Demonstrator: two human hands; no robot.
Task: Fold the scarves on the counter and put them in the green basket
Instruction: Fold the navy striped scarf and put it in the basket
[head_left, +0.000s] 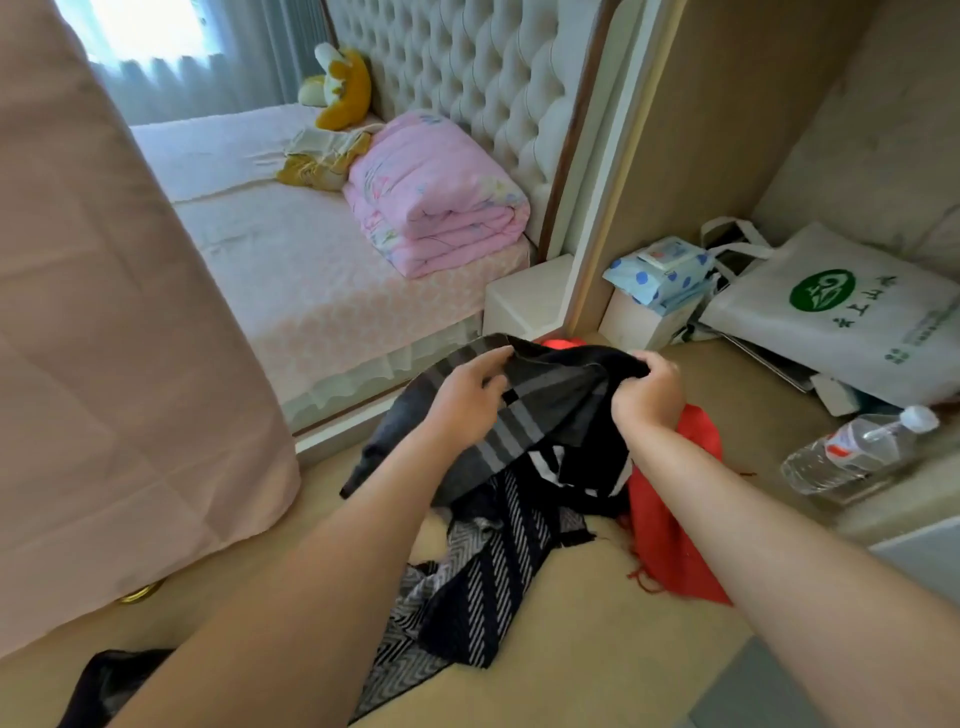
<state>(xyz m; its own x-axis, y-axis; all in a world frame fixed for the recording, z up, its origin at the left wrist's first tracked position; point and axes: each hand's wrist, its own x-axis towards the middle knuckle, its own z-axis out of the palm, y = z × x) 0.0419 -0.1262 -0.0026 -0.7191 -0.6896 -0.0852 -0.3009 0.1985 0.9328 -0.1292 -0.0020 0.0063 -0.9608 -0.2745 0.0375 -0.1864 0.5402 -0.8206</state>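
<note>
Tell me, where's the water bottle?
In the head view, the water bottle lies on its side at the right, below the white bag, right of the red scarf.

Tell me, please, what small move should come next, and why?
Probably draw the left hand and right hand apart to spread the dark striped scarf flat: both grip its bunched top edge, and it hangs crumpled over the patterned scarf.

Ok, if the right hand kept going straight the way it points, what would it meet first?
Past the striped scarf the right hand grips, probably the red scarf, then the white block; depth unclear.
</note>
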